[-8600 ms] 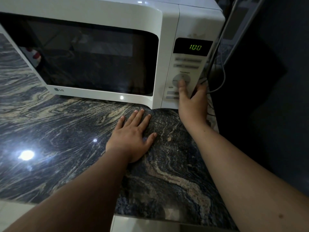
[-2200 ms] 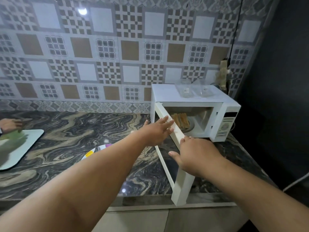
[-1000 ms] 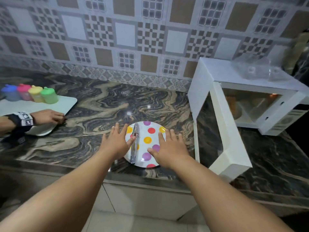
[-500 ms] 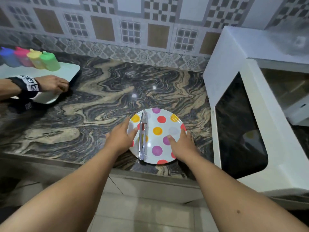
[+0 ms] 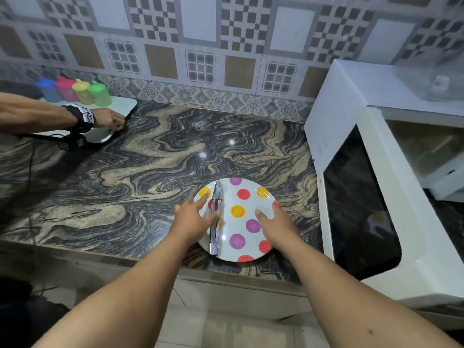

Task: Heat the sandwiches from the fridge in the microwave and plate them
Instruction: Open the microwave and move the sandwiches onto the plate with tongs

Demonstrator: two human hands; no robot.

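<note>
The person stands at the marble counter (image 5: 150,177) with both hands on the polka-dot plate (image 5: 247,197), which sits near the counter's front edge, just left of the open microwave door (image 5: 361,204). The left hand (image 5: 192,218) rests on the plate's left rim, fingers extended and loosely spread, thumb lying against the metal tongs (image 5: 216,217). The right hand (image 5: 278,228) holds the right rim, thumb on the plate face and fingers apparently wrapped under the edge, though those fingers are mostly hidden. The tongs lie loose along the plate's left half, handle end overhanging the near rim. The sandwiches are not visible; the microwave (image 5: 351,96) cavity is blurred, so they are judged to be inside. Risk 1: if the plate tilts on lifting, the unsecured tongs may slide off toward the floor. Risk 2: the door stands close to the plate's right side, so a rightward carry may strike it. A second person's hand (image 5: 110,119) rests on a white board (image 5: 123,106) at far left, beside 4 coloured bottles (image 5: 75,90), well apart.
</note>
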